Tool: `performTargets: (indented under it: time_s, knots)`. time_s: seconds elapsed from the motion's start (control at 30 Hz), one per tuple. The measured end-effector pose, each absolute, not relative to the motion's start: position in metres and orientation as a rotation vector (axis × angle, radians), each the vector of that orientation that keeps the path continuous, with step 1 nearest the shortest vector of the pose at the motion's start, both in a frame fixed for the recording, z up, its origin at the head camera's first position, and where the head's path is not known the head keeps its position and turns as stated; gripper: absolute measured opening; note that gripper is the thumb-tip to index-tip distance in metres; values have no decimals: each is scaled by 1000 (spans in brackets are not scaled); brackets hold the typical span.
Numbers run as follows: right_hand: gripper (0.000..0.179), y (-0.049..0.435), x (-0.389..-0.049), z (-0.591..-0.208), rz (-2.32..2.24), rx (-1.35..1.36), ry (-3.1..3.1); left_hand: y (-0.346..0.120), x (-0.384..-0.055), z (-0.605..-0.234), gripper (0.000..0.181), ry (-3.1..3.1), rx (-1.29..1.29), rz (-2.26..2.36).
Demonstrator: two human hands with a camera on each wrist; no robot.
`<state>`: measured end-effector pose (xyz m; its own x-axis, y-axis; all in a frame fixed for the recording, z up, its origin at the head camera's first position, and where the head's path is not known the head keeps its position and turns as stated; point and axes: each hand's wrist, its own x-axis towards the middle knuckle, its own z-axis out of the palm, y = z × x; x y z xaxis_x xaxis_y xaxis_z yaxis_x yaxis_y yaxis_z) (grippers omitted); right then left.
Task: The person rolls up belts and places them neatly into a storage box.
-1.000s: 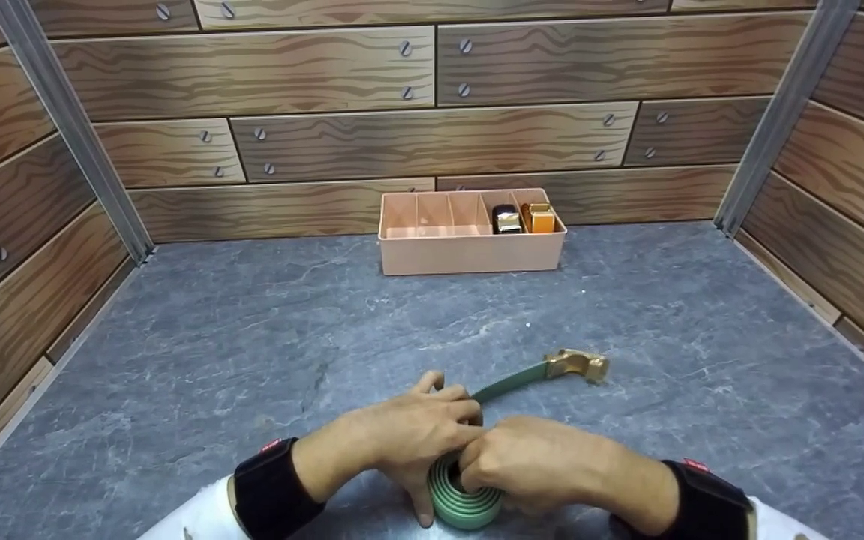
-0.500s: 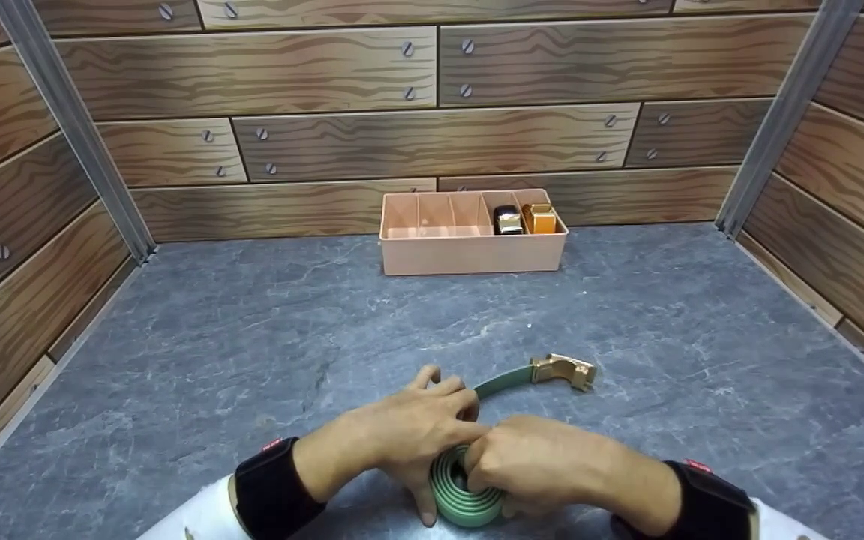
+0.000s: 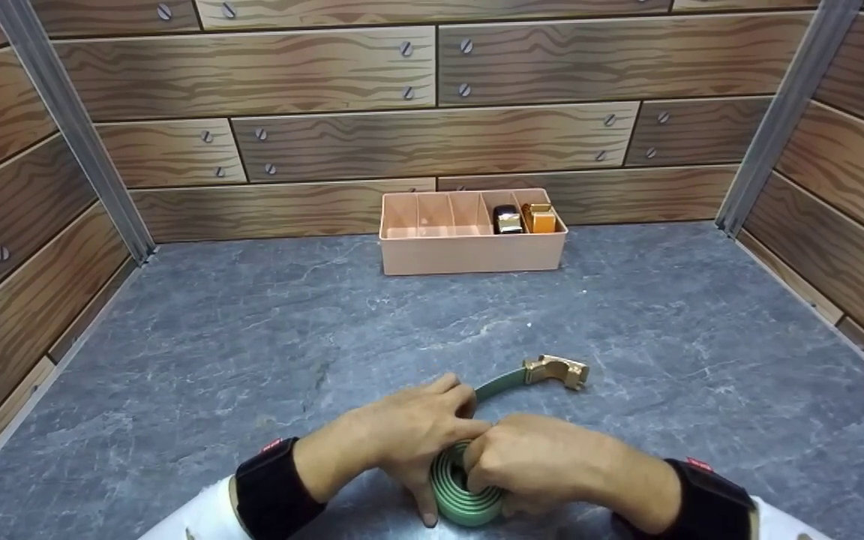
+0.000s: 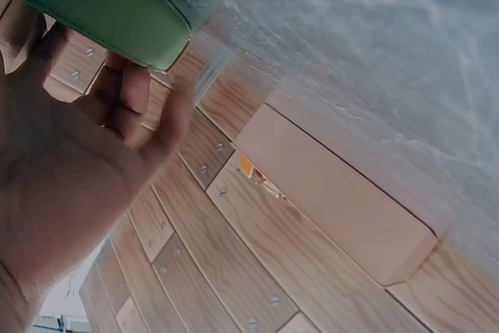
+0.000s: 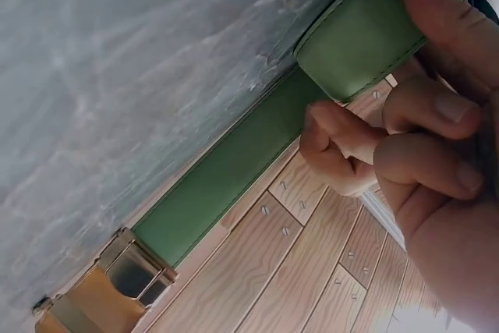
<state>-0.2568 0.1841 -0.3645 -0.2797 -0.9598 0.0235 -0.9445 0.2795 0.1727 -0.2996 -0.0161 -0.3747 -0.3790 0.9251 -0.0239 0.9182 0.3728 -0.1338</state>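
Note:
A green belt [image 3: 468, 506] stands on edge, rolled into a coil at the near middle of the table. Its loose end [image 3: 499, 385] runs out to the right, tipped by a gold buckle [image 3: 556, 371]. My left hand [image 3: 411, 429] holds the coil from the left, thumb along the near side and index finger across behind it. My right hand [image 3: 548, 459] grips the coil's right side, its curled fingers reaching into the centre. In the right wrist view, the thumb presses the outside of the coil [image 5: 359, 40], and the strap leads to the buckle [image 5: 105, 290].
A pink divided box [image 3: 471, 256] stands at the back by the wood-patterned wall [image 3: 342, 71]. Its right compartments hold a black item with a shiny metal piece [image 3: 507, 219] and an orange and gold one [image 3: 542, 220]. Side walls flank the grey marbled table [image 3: 199, 337].
The gold buckle has slid left and slightly nearer, so the loose length of belt is shorter. Both hands stay at the coil; a raised left finger has come down.

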Motion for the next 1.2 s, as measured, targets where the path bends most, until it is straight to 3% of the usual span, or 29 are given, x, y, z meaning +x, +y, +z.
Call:
performTargets:
  time_s: [0.37,0.57,1.2]
  knots:
    - [23,181,-256,-367,-202,1835,-2374,-17,-300,-375,107,-2564,-1775,128]
    - [24,181,-256,-367,-177,1799,-2402,-14,-297,-376,96,-2570,-1807,99]
    - [29,180,-254,-366,-238,1780,-2405,-13,-299,-375,96,-2552,-1868,116]
